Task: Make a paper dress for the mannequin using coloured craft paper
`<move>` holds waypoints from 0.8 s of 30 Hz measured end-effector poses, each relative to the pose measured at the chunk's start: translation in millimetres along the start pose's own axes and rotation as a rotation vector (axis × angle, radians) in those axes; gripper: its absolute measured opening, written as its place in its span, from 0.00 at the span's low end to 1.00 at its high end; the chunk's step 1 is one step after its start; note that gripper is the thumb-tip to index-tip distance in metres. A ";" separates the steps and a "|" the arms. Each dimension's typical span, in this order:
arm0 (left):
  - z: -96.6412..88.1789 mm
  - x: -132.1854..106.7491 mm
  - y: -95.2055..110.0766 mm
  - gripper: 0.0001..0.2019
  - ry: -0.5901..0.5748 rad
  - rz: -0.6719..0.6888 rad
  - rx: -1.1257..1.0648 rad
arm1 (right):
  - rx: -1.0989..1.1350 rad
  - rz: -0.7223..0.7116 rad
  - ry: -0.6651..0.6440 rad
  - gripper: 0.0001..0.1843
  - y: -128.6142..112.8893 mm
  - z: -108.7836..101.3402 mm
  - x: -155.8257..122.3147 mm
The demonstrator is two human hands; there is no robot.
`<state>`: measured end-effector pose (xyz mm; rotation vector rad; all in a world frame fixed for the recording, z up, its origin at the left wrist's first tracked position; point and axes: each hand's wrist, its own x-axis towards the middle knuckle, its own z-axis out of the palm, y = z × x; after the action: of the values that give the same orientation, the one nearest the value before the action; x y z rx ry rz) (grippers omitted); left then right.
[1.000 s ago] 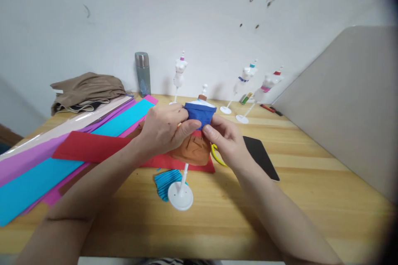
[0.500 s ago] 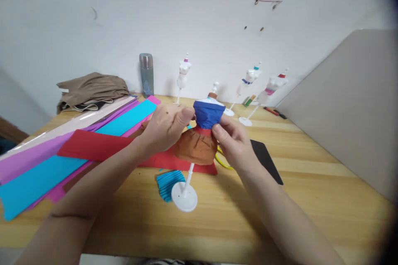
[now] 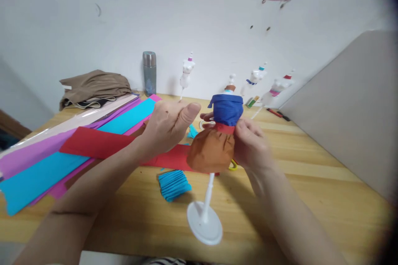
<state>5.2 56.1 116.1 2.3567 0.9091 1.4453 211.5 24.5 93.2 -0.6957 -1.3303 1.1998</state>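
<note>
Mini mannequin [image 3: 221,132] with blue top [image 3: 226,109] and orange paper skirt [image 3: 211,155] is tilted, looks lifted off the worktop [image 3: 311,182], base [image 3: 204,222] low in front. Right hand [image 3: 251,145] grips it at the red waistband [image 3: 224,128]. Left hand [image 3: 166,126] is loose, unclenched, just beside the blue top. Best to pinch only the waist so the skirt doesn't crush.

Both forearms are bare up to the left hand [image 3: 164,128] and right hand [image 3: 253,147] — a thin dark line crosses the left forearm, lower left; black-and-white striped cloth [image 3: 174,261] at bottom centre
</note>
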 end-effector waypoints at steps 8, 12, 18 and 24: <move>9.7 1.2 6.0 0.08 -0.083 -0.159 -0.369 | -0.057 0.010 0.074 0.20 -2.1 -2.1 1.1; 10.4 0.1 12.3 0.04 -0.053 -0.095 -0.343 | -0.087 0.022 0.114 0.21 1.1 -4.5 -0.5; 12.3 -2.0 14.5 0.06 -0.014 0.047 -0.269 | -0.143 0.027 0.099 0.20 4.5 -8.9 -2.1; 14.6 -6.7 13.1 0.10 0.082 0.415 0.129 | -0.238 0.024 0.109 0.28 2.5 -4.2 1.9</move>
<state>20.7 43.5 110.6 2.7190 0.5631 1.6840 214.5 28.0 90.9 -0.9364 -1.3887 1.0164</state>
